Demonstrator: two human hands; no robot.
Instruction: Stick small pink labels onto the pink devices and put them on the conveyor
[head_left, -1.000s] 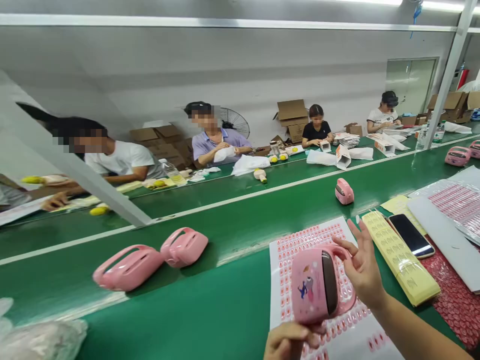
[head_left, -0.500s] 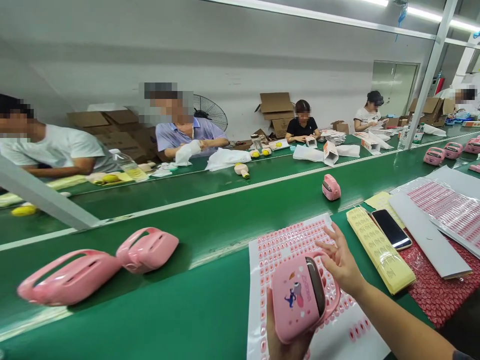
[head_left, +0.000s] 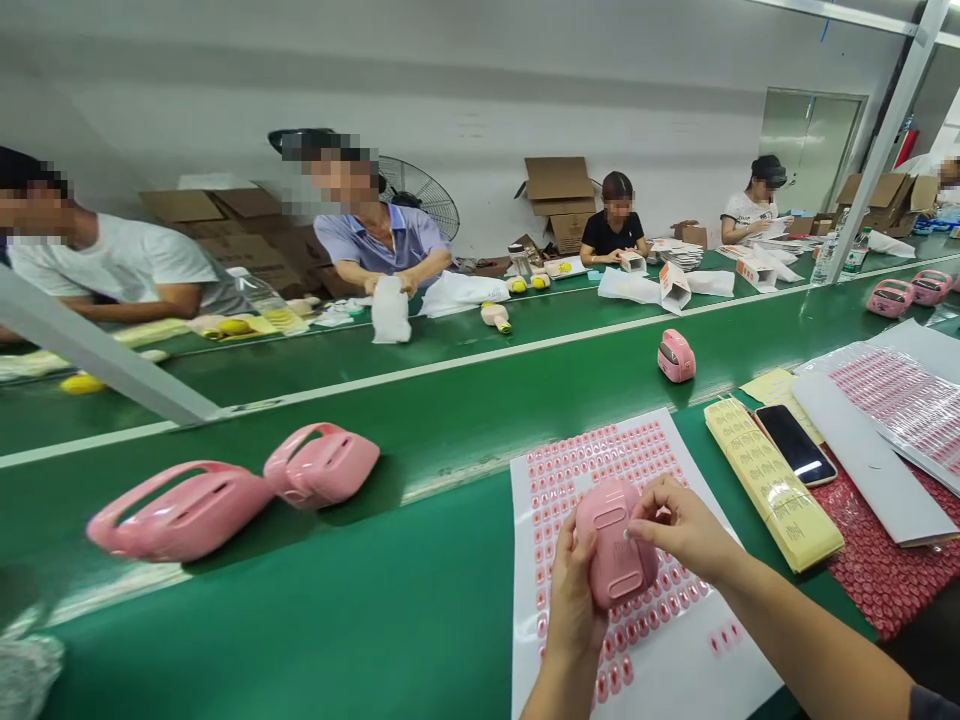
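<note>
My left hand [head_left: 574, 595] is wrapped round a small pink plastic case [head_left: 609, 535] with rounded corners. Its narrow face, with two raised bars and faint small print, is turned up towards me. The fingertips of my right hand [head_left: 671, 525] are pinched together against the right side of that face, by a tiny pale spot; what they hold, if anything, is too small to make out. Beneath both hands lies a white sheet [head_left: 559, 455] with rows of red-and-pink oval stickers. The hands and the case hide part of the rows.
Two pink handled cases [head_left: 191, 510] stand at left on the green conveyor belt [head_left: 450, 415]; another pink case [head_left: 676, 356] is farther right. Beside my right arm are a yellow label stack [head_left: 772, 485], a phone [head_left: 795, 445] and red bubble wrap [head_left: 892, 580]. Several co-workers sit across the belt.
The case has been turned from its printed front to its narrow face. My right hand has gone from spread fingers beside the handle to a pinch against the case. The view has shifted slightly.
</note>
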